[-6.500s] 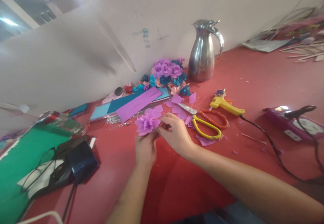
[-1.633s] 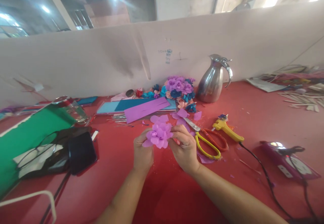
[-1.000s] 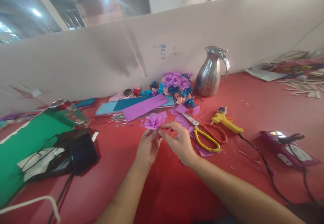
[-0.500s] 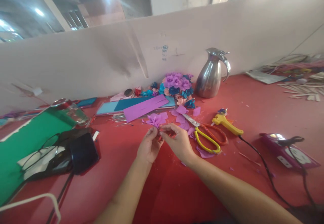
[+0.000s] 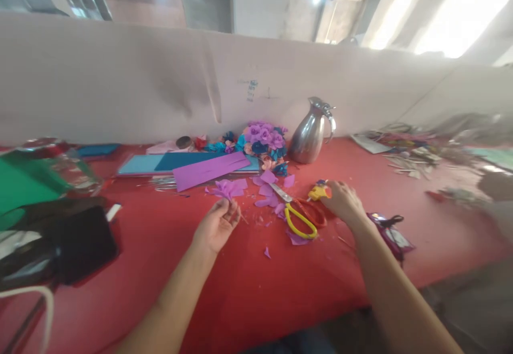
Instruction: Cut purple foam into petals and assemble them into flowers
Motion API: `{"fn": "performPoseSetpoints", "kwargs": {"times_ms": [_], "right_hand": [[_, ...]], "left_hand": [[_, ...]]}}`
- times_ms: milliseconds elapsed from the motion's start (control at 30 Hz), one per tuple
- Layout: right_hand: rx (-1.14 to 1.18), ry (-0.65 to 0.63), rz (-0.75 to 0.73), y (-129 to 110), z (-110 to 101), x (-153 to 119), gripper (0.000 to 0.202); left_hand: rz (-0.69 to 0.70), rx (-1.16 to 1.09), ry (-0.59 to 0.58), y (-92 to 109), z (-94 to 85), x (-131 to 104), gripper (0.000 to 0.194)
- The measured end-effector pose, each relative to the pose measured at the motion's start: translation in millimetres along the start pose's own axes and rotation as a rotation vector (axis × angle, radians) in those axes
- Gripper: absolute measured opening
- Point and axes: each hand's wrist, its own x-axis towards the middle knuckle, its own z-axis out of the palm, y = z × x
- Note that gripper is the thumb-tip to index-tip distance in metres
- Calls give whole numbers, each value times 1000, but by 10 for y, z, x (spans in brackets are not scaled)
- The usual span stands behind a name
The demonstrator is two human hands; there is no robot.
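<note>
Between the fingertips of my left hand (image 5: 218,223) is the base of a purple paper flower (image 5: 226,188), its petals facing away from me. My right hand (image 5: 343,202) is over the handle of a yellow glue gun (image 5: 319,191), with the fingers curled round it and the nozzle end pointing left. Scissors (image 5: 300,218) with one yellow and one red handle lie between my hands, blades among cut purple paper petals (image 5: 268,200). A purple paper strip (image 5: 211,171) lies across blue paper sheets (image 5: 180,162) behind the flower.
A bunch of purple, blue and pink paper flowers (image 5: 264,139) sits by the wall, beside a steel jug (image 5: 310,135). At left are a glass jar (image 5: 76,170) and a dark phone (image 5: 86,244). A purple box with a cord (image 5: 395,236) lies beyond my right wrist.
My right hand has left the flower, moved right and closed over the glue gun. My left hand still holds the flower. The view has swung to the right.
</note>
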Motion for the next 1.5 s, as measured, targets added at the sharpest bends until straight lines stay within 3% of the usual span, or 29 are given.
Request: {"fn": "performPoseSetpoints", "kwargs": {"times_ms": [67,167,333,500,567,600,700,800,900,1033,1500], "right_hand": [[-67,-49,40,203,25,-17,32],[-121,-109,60,297,128,-24,28],[-153,-150,50,225,267,64,28],[-124,-39,62,68,90,-15,31],[114,53,50,-81,-26,-188,25],[300,33,57,-179,-70,-304,25],[895,-266,-54,-530,-92,-691,48],[1125,-409,-101,-849,32,-972,52],[1104,-429,-177,-1026,175,-1054,46],[1005,-432,-232,-1087,267,-1006,40],[917,-437,-193,-1155,334,-948,35]], "left_hand": [[5,-4,-15,-1,-4,15,27],[4,-10,-27,-2,-9,20,29],[-5,-25,-30,20,-22,-2,26],[-33,-19,-10,27,-27,-18,24],[-43,-9,3,16,-25,-21,23],[-45,-7,6,10,-24,-20,23],[-38,-5,7,-7,-29,-12,22],[-30,6,-3,-15,-41,1,23],[-22,19,2,-21,-52,14,23],[-11,36,21,-38,-58,34,23],[-17,45,40,-49,11,-33,25]]}}
